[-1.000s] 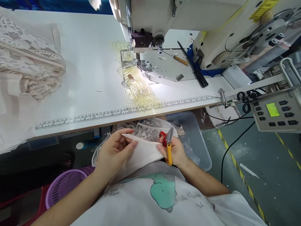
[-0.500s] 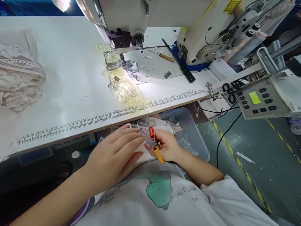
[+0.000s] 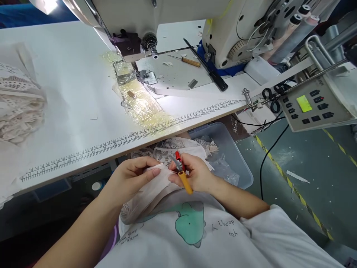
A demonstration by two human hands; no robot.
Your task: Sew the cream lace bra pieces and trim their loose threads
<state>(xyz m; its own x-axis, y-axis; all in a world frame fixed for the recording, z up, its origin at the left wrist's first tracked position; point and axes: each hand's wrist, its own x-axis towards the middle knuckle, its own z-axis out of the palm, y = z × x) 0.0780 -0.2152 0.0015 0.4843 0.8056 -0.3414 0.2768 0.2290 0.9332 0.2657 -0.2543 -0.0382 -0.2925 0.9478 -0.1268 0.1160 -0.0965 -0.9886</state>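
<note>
My left hand (image 3: 126, 182) pinches the edge of a pale fabric piece (image 3: 156, 188) between thumb and fingers, over my lap. Lace panels (image 3: 164, 150) belonging to it or lying beside it spread under the table edge. In my right hand (image 3: 200, 173) is a small pair of scissors (image 3: 185, 182) with red and orange handle sleeves. Their blades point up and left, close to the fabric; whether they touch it I cannot tell. Fingers of the right hand are also near the cloth, partly hidden by the scissors.
A sewing machine (image 3: 178, 11) stands on the white table (image 3: 75, 108), a ruler strip (image 3: 111, 144) along its front edge. Lace cloth (image 3: 19, 108) is piled at left. Right are a control box (image 3: 315, 102) and a tape feeder. A plastic bin (image 3: 242, 167) sits below.
My left hand has lowered and turned, going from flat outstretched fingers to a pinch on the fabric edge. The scissors remain in my right hand. The view has shifted slightly.
</note>
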